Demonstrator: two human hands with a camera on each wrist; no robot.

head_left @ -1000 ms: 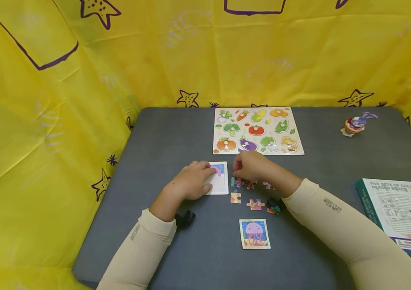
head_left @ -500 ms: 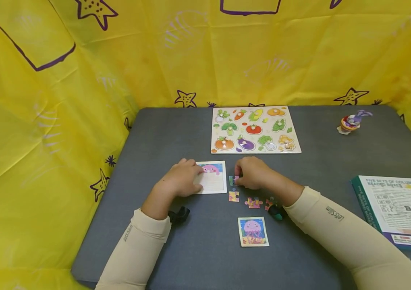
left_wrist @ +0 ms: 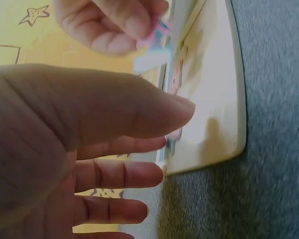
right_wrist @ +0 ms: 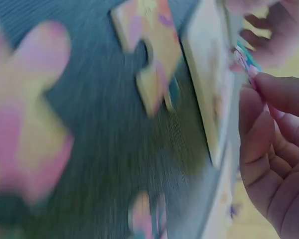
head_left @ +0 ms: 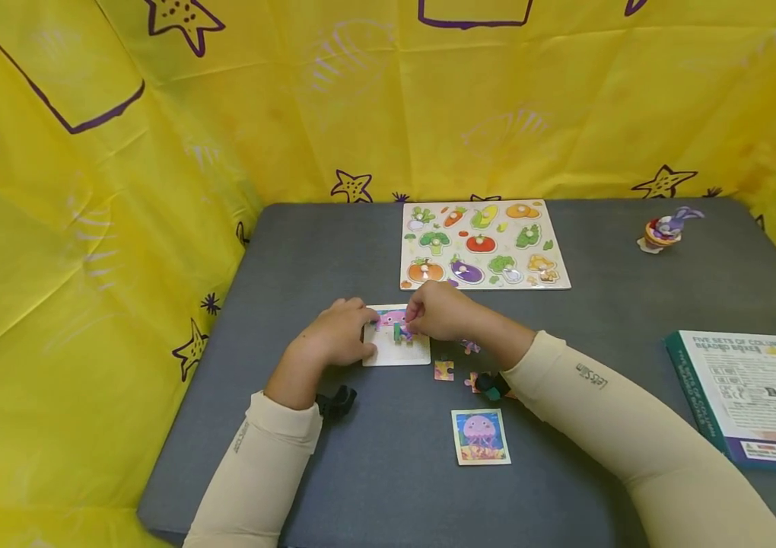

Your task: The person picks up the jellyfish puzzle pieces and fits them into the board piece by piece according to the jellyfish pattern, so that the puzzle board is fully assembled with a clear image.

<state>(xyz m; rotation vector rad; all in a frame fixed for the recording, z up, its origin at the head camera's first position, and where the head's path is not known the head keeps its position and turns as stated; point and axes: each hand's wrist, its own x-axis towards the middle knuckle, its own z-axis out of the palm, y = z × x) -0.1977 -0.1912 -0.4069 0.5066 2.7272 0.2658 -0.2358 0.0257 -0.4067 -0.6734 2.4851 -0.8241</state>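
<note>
A white puzzle tray (head_left: 395,356) lies on the table, its upper part filled with pink jellyfish pieces. My left hand (head_left: 336,335) rests at the tray's left edge; in the left wrist view its thumb (left_wrist: 139,107) and fingers are nearly straight. Over the tray, my right hand (head_left: 439,310) pinches a green and pink jigsaw piece (head_left: 399,332) between thumb and fingertips. The same piece (right_wrist: 245,60) shows edge-on in the right wrist view. Right of the tray lies a yellow-pink jigsaw piece (head_left: 444,371), with others partly hidden under my right wrist.
A jellyfish picture card (head_left: 481,437) lies nearer to me. Behind the tray is a vegetable peg board (head_left: 484,245). A boxed set (head_left: 758,396) lies at the right, and a small rabbit figurine (head_left: 663,230) stands at the back right. Yellow cloth (head_left: 333,99) surrounds the table.
My right hand has picked up the green and pink jigsaw piece beside the tray and carried it left over the tray. The left hand has shifted slightly left and stays at the tray's edge.
</note>
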